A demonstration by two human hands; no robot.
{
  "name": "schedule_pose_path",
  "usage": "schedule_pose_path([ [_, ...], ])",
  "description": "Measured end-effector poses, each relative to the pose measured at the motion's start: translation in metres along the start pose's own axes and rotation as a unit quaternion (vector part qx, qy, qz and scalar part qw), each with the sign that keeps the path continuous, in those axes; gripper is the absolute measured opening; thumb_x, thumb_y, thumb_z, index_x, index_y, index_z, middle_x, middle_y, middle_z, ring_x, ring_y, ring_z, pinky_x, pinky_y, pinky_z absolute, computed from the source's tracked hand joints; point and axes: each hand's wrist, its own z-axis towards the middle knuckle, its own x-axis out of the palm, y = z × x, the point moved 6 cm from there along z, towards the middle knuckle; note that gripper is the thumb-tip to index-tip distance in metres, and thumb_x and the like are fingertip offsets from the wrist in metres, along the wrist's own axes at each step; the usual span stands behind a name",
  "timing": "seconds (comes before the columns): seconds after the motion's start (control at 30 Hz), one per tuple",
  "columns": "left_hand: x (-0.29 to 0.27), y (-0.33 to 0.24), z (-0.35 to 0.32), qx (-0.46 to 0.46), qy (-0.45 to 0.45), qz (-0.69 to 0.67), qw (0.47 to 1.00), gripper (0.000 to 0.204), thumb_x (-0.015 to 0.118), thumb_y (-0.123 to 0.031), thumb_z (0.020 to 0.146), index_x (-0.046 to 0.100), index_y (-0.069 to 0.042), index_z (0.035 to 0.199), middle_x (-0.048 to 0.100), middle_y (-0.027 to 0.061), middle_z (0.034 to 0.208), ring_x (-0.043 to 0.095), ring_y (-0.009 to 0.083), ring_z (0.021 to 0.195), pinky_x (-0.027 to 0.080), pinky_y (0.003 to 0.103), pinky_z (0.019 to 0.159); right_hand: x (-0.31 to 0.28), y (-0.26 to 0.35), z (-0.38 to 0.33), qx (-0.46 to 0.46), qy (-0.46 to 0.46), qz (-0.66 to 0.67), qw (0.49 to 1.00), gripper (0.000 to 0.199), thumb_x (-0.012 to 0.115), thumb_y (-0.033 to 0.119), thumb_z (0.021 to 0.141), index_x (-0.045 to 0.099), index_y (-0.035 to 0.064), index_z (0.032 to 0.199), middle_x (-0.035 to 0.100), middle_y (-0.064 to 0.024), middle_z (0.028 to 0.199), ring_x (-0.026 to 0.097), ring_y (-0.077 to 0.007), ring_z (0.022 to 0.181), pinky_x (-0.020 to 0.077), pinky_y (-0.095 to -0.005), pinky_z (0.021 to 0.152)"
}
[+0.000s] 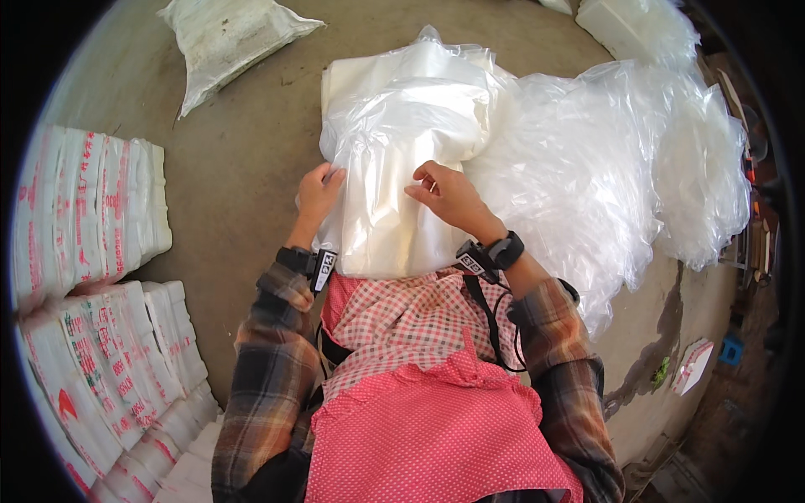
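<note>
At the centre of the frame lies a stack of clear plastic bags (394, 193), its near edge over the person's lap. The left hand (317, 194) rests at the stack's left edge, fingers curled against the film — whether they pinch it is hard to tell. The right hand (449, 197) sits on top, fingertips drawn together as if nipping a layer. To the right spreads a loose heap of crumpled plastic (620, 159). Bundles of printed white bags (92, 277) line the left edge; a filled sack (226, 38) lies upper left on the concrete floor (243, 159).

two hands (319, 194) (449, 197), two printed-bag stacks (92, 210) (117, 369), one filled sack (222, 38)
</note>
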Motion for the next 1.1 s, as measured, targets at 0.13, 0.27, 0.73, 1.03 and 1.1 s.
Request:
schedule_pose_path([
  [0.13,0.016,-0.106,-0.045,0.153,0.077,-0.107,0.979,0.021,0.064,-0.021,0.083,0.061,-0.001,0.089,0.062,0.0130,0.074,0.061,0.0212,0.066,0.046,0.034,0.059,-0.004,-0.004,-0.004,0.113,0.012,0.191,0.975,0.042,0.057,0.034,0.089,0.061,-0.0067,0.086,0.063,-0.0134,0.068,0.059,-0.0181,0.059,0.0457,-0.0304,0.054],
  [0.27,0.013,-0.207,-0.112,0.388,0.212,0.042,0.896,0.033,0.063,-0.022,0.083,0.060,-0.004,0.111,0.064,0.0106,0.094,0.060,0.0178,0.082,0.047,0.032,0.070,-0.005,-0.005,-0.014,0.109,-0.008,0.271,0.956,0.041,0.048,0.031,0.093,0.059,-0.0046,0.076,0.059,-0.0076,0.064,0.053,-0.0118,0.057,0.0419,-0.0278,0.053],
  [0.73,-0.093,-0.318,-0.196,0.413,0.509,-0.595,0.465,0.089,0.038,-0.071,0.084,0.050,0.007,0.125,0.046,0.0258,0.125,0.051,0.0420,0.107,0.042,0.052,0.090,0.001,-0.030,-0.051,0.133,0.008,0.333,0.934,0.028,0.052,0.025,0.093,0.058,0.0025,0.078,0.056,0.0000,0.067,0.050,-0.0072,0.062,0.0403,-0.0227,0.058],
  [1.03,-0.017,-0.093,-0.102,-0.289,0.168,-0.604,0.723,0.051,0.046,-0.044,0.094,0.053,0.001,0.116,0.061,0.0103,0.102,0.059,0.0216,0.090,0.046,0.032,0.082,-0.009,-0.019,-0.060,0.123,-0.020,0.442,0.888,0.027,0.051,0.023,0.094,0.058,0.0040,0.077,0.054,0.0007,0.065,0.048,-0.0067,0.059,0.0393,-0.0223,0.056],
  [1.1,0.013,-0.076,-0.116,-0.351,0.212,-0.591,0.695,0.056,0.043,-0.046,0.094,0.049,0.003,0.121,0.058,0.0148,0.110,0.057,0.0251,0.099,0.044,0.035,0.091,-0.009,-0.016,-0.061,0.130,-0.015,0.474,0.871,0.025,0.050,0.022,0.095,0.057,0.0045,0.079,0.053,0.0015,0.068,0.046,-0.0064,0.059,0.0383,-0.0219,0.056],
])
